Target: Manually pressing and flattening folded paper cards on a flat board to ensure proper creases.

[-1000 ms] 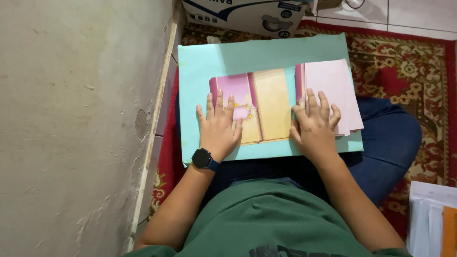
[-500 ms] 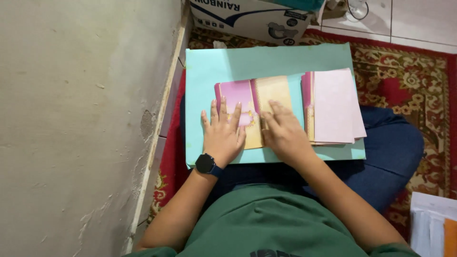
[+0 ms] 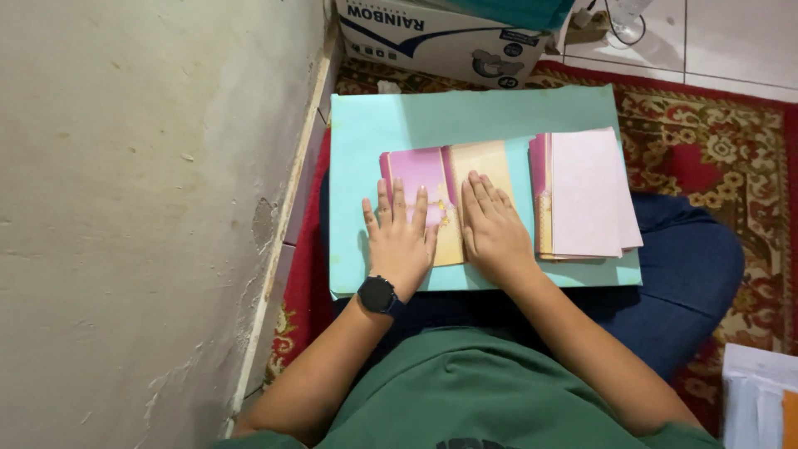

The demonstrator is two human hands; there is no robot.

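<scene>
At the far left we see a rough, pale plaster wall (image 3: 141, 224) running down to a thin white skirting strip (image 3: 283, 249), and just beside it the edge of a red patterned carpet (image 3: 303, 291). Next comes a large flat sheet of light turquoise board (image 3: 465, 116), lying across the person's lap over dark blue trousers (image 3: 690, 274). Our left hand (image 3: 401, 241), with a black round wristwatch (image 3: 378, 294) on its wrist, lies flat and released, fingers spread, its palm on the board and its fingertips (image 3: 397, 189) resting on the pink left half of an opened folded card in pink and cream (image 3: 445, 170). That card sits near the middle of the board, spread open with its crease running away from us. Our right hand (image 3: 495, 233) lies just beside the left one, also flat and unclenched, pressing down on the cream right half of the same card; it grasps nothing. Further right, apart from the opened card, rests a stack of closed pale pink cards (image 3: 586, 191), its lower right corner reaching towards the board's edge. Beyond the top of the board stands a white cardboard box with blue print (image 3: 440, 41). At the far lower right corner we make out a white pile of papers (image 3: 756, 391), partly cut off by the frame.
</scene>
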